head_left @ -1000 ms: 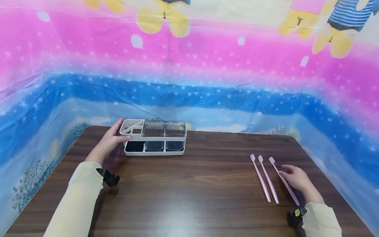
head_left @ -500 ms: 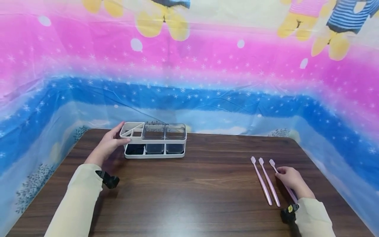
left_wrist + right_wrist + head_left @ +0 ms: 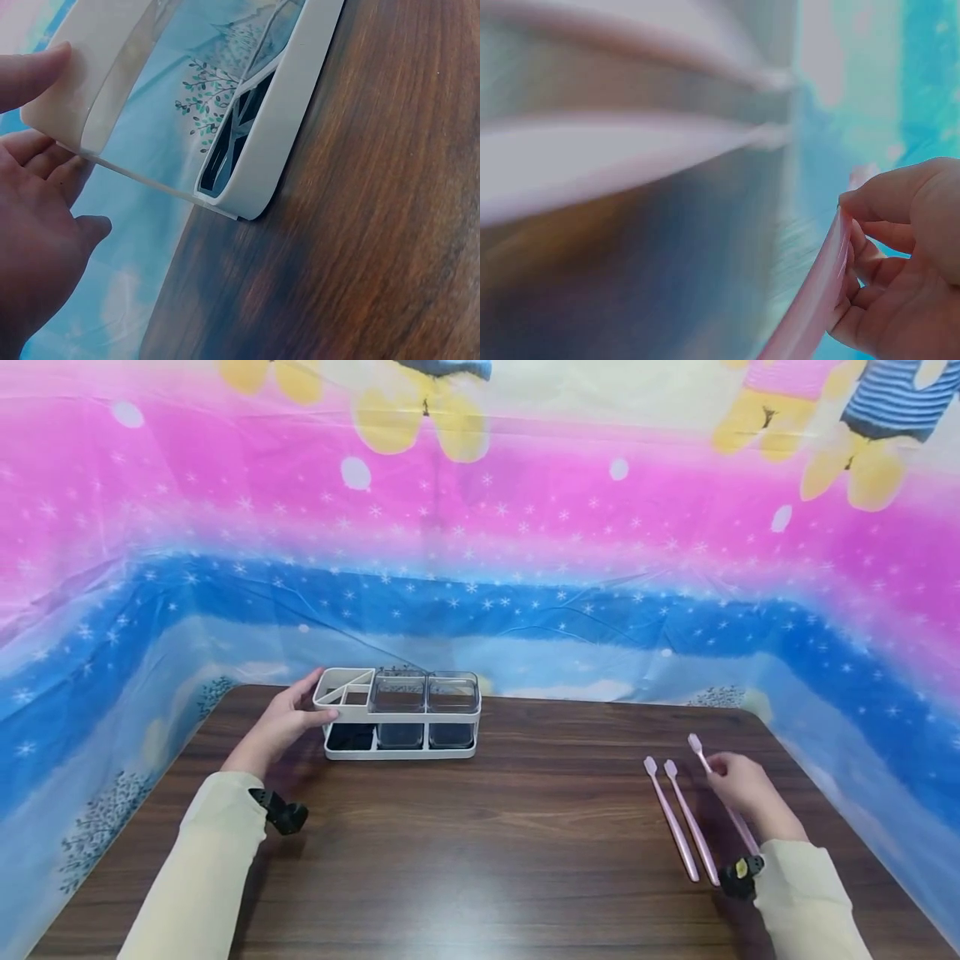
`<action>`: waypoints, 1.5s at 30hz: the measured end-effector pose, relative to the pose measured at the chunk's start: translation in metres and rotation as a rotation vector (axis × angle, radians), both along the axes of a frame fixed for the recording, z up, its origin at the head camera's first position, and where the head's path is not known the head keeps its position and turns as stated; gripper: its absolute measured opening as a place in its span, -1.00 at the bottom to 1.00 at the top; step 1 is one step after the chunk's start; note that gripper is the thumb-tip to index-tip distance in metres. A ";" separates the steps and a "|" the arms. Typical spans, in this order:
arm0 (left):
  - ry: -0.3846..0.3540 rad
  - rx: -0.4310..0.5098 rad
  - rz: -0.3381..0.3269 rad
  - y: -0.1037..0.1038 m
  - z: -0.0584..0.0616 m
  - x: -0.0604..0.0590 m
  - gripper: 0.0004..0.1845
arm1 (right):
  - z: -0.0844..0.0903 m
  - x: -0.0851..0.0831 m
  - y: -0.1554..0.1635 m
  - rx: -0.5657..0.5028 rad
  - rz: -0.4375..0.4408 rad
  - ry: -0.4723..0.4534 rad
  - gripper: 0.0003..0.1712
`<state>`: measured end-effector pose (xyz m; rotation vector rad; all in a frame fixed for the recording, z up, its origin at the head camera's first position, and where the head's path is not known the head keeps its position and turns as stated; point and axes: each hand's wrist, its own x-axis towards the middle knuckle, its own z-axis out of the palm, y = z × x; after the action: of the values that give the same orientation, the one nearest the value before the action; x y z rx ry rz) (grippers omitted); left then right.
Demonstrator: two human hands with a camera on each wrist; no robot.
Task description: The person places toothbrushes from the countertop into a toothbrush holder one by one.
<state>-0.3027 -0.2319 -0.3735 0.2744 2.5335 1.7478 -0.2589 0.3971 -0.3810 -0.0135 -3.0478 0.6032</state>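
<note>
Right hand pinching a brush, left hand gripping the rack!
Thumb and forefinger press together on that pink brush's upper handle, here at the right side of the counter, and the other two brushes lie side by side just to its left (pink as well). Across at the far left, the left thumb sits on the front of the upper tier, fingers curled behind its end, two clear tubs in that tier.
</note>
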 end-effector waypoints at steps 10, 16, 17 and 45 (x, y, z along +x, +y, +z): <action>-0.005 0.012 0.019 0.000 -0.001 -0.005 -0.08 | 0.110 -0.029 -0.107 -0.214 0.174 0.181 -0.51; -0.013 0.026 0.000 0.005 -0.004 -0.005 -0.09 | 0.140 -0.041 -0.195 -0.484 0.228 0.251 -0.58; -0.012 0.025 -0.003 0.006 -0.005 -0.005 -0.09 | 0.142 -0.042 -0.210 -0.535 0.240 0.257 -0.59; -0.032 -0.003 0.050 0.001 -0.003 -0.001 -0.09 | 0.095 -0.068 -0.429 -0.730 0.443 0.289 -0.80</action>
<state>-0.3033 -0.2313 -0.3763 0.1828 2.5423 1.7500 -0.3271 -0.0322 -0.2858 0.6681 -2.3895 1.5443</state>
